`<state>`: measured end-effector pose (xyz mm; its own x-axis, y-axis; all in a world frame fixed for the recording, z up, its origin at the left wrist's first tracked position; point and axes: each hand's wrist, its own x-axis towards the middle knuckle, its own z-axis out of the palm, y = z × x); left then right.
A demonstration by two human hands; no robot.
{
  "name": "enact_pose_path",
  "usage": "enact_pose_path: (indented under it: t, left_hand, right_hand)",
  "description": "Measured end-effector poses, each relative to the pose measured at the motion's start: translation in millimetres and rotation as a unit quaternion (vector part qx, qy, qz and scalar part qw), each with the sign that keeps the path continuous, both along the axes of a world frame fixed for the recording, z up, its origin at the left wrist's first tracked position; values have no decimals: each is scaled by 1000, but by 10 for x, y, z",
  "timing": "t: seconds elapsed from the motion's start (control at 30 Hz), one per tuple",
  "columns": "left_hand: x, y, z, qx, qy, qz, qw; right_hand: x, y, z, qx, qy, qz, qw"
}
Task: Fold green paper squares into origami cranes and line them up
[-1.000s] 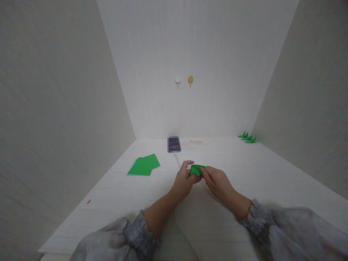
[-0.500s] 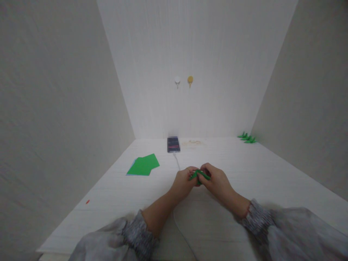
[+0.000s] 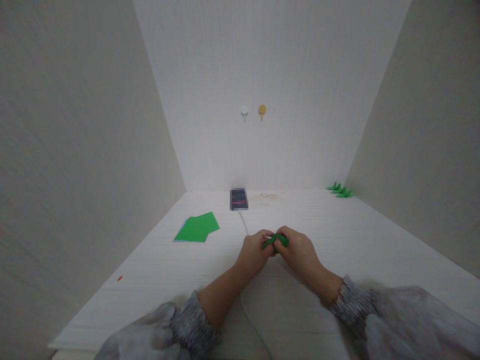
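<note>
A small folded piece of green paper point(image 3: 275, 241) is pinched between both hands above the middle of the white table point(image 3: 356, 240). My left hand point(image 3: 253, 252) grips its left end with closed fingers. My right hand point(image 3: 298, 250) closes on its right end, fingertips meeting the left hand's. Most of the paper is hidden by the fingers.
A stack of flat green sheets point(image 3: 197, 227) lies at the left. A dark phone-like device point(image 3: 239, 199) stands at the back with a white cable point(image 3: 244, 225) running toward me. Several folded green figures point(image 3: 339, 190) sit at the back right corner. Two hooks point(image 3: 253, 111) hang on the wall.
The hands have closed together over the green paper, which showed as a broader folded shape one second ago and is now squeezed narrow between the fingertips.
</note>
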<state>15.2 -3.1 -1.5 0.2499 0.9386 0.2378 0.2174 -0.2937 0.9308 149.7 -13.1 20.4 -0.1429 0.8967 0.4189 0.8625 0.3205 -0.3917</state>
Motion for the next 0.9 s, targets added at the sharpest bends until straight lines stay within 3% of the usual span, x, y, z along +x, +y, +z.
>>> enact_pose_path:
  t: [0.2,0.4,0.53,0.9]
  left_hand:
    - [-8,0,-17,-27,-54,0,998]
    - [-39,-1,-19,-93,-141,-16,985]
    - [-65,-12,-5,-92,-181,-33,979]
    - [-80,-9,-50,-59,-111,-24,992]
  right_hand:
    - [31,37,-41,27,55,90,994]
    - [104,99,-115,71,92,202,972]
    - [136,111,-115,62,117,254,958]
    - [164,84,-54,28,124,260,957]
